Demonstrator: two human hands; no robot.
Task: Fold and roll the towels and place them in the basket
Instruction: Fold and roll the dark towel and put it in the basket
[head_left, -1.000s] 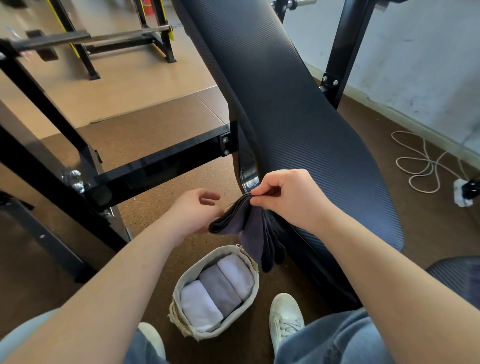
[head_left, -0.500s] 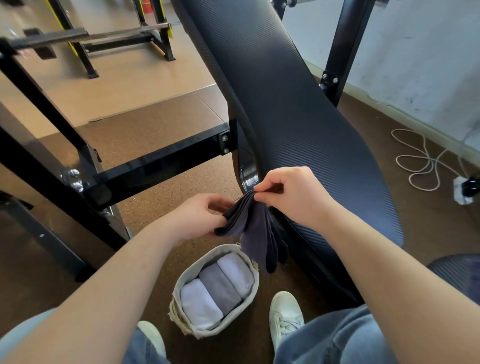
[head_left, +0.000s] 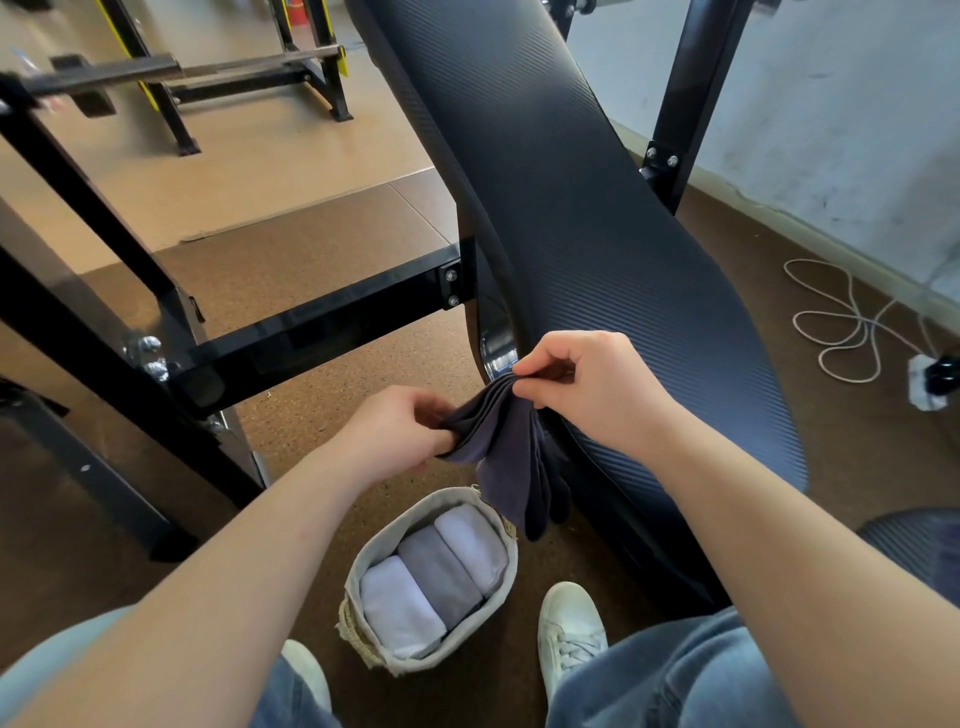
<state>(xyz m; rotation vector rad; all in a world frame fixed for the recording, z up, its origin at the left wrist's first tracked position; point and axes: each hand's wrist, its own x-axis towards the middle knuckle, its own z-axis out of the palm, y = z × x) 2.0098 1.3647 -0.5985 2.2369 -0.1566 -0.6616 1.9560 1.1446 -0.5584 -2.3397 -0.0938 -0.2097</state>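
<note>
A dark purple-grey towel (head_left: 506, 457), folded into several layers, hangs in the air above the floor. My right hand (head_left: 587, 387) pinches its upper corner at the edge of the bench pad. My left hand (head_left: 400, 431) grips the towel's left edge, fingers curled round it. Below them a small lined basket (head_left: 358, 571) stands on the floor between my feet. It holds three rolled towels side by side: white (head_left: 397, 605), grey (head_left: 439, 571), white (head_left: 475, 540). The hanging towel's lower end dangles just over the basket's far rim.
A long black padded bench (head_left: 597, 249) slopes up from the right. Black steel frame bars (head_left: 322, 327) cross on the left. A white cable (head_left: 841, 322) and plug lie on the brown floor at right. My white shoes (head_left: 569, 629) flank the basket.
My left hand moved right and took hold of the towel's left edge; a second ago it was open beside it. My right hand kept its pinch, shifting slightly up.
</note>
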